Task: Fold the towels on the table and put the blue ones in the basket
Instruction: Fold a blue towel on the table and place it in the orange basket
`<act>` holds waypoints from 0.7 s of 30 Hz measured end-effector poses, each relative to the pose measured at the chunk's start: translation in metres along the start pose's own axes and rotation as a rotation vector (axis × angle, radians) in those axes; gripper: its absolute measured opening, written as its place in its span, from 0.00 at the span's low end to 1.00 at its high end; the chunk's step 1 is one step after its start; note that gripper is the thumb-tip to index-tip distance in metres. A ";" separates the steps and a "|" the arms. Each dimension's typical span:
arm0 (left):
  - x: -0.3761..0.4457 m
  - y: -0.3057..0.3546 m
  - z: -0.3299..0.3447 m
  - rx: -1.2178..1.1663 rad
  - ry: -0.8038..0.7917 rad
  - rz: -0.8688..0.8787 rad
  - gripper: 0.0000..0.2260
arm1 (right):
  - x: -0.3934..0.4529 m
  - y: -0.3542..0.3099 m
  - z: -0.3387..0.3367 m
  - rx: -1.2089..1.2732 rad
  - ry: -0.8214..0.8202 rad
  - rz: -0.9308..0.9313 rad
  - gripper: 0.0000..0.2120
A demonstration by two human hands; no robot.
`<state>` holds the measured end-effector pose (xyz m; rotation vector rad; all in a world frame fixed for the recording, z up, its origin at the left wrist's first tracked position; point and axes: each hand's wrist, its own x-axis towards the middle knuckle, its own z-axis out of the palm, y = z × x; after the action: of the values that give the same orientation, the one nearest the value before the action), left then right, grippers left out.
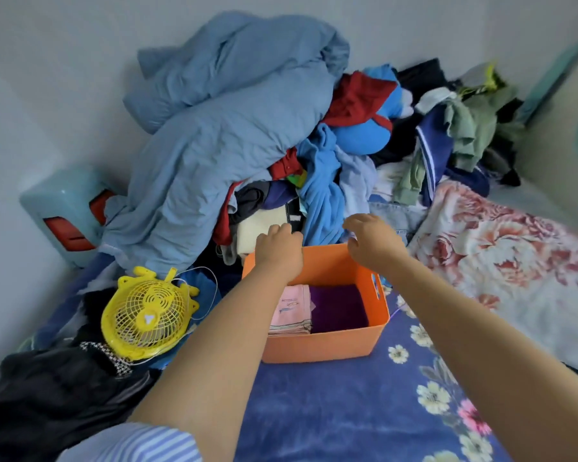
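Note:
An orange basket (pixel 317 345) stands on the blue flowered sheet in the middle of the view. Inside it lie a folded pink towel (pixel 292 310) on the left and a folded purple towel (pixel 339 308) on the right. My left hand (pixel 279 250) hovers over the basket's far left rim, its fingers bent down toward a cream and black cloth (pixel 264 228). My right hand (pixel 371 241) is over the far right rim with loosely spread fingers, holding nothing. Just beyond both hands hangs a bright blue cloth (pixel 322 195).
A tall heap of clothes and a grey-blue duvet (pixel 214 135) fills the space behind the basket. A yellow fan (pixel 147 316) lies to the left, beside dark garments (pixel 54 388). A pink flowered blanket (pixel 501 248) is on the right.

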<state>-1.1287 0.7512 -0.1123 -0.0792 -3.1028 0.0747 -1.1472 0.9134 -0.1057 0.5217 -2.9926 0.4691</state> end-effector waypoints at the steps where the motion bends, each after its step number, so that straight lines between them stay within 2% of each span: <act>1: -0.009 0.005 -0.011 0.005 0.011 0.019 0.13 | -0.014 -0.003 -0.010 -0.013 0.027 0.009 0.19; 6: -0.063 0.037 -0.056 0.020 0.078 0.182 0.14 | -0.099 -0.016 -0.059 -0.121 0.111 0.093 0.19; 12: -0.141 0.101 -0.086 0.060 0.100 0.451 0.14 | -0.239 -0.020 -0.102 -0.205 0.244 0.312 0.18; 16: -0.213 0.177 -0.106 0.070 0.117 0.681 0.17 | -0.370 -0.012 -0.138 -0.269 0.316 0.583 0.18; 21: -0.320 0.282 -0.138 0.015 0.210 1.024 0.16 | -0.535 -0.013 -0.179 -0.351 0.383 0.931 0.18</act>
<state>-0.7897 1.0227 0.0003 -1.5127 -2.5092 0.1015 -0.6375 1.1278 0.0057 -0.9088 -2.6537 0.0410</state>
